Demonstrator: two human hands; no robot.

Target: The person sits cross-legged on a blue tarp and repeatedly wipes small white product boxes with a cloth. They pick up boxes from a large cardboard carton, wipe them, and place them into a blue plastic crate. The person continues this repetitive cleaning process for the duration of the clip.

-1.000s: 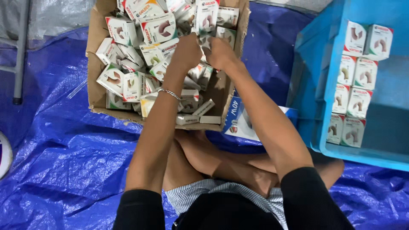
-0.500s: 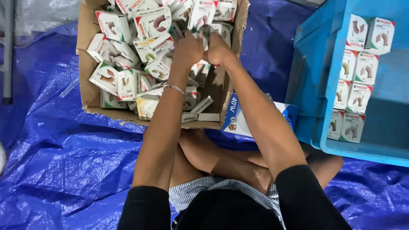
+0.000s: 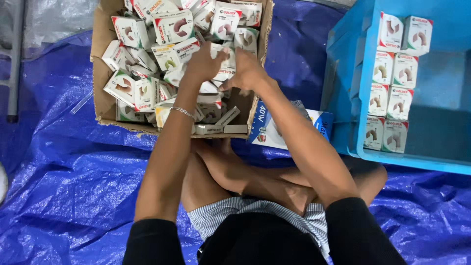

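blue tarp [image 3: 73,196] on floor under cardboard box [image 3: 100,73]

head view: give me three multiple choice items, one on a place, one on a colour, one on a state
1. Where are both hands?
A. in the cardboard box
B. in the blue crate
C. on the tarp

2. What colour is the tarp?
A. green
B. blue
C. grey

3. How do the small cartons in the blue crate lie?
A. heaped loosely
B. crushed flat
C. in neat rows

Key: A, the left hand and right hand reach among small cartons in the cardboard box; B, the tarp is blue; C, the cartons in the blue crate stand paired in rows.
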